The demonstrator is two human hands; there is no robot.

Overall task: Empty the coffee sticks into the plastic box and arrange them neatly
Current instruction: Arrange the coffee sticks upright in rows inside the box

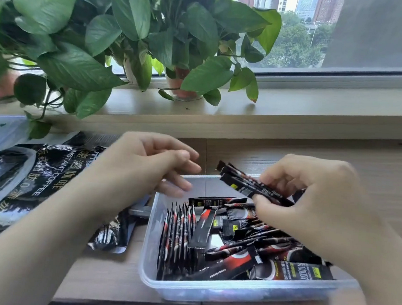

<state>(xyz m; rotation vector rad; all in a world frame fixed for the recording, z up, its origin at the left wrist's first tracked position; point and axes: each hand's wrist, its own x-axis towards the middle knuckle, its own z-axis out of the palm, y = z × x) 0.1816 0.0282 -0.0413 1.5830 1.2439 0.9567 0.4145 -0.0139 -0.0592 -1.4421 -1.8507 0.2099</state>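
A clear plastic box [219, 291] sits on the wooden table, holding several black-and-red coffee sticks. A row of sticks [178, 233] stands on edge along its left side. The others lie in a loose pile [260, 245] on the right. My right hand [312, 201] hovers above the box and grips a small bundle of sticks [246, 183] that points up and left. My left hand [150, 165] floats over the box's far left corner, fingers loosely curled, holding nothing.
Black instant-coffee bags [22, 180] lie flat on the table left of the box, a smaller one [112, 234] beside its left wall. Potted leafy plants [123, 31] stand on the windowsill behind. The table's front edge [133, 302] runs just below the box.
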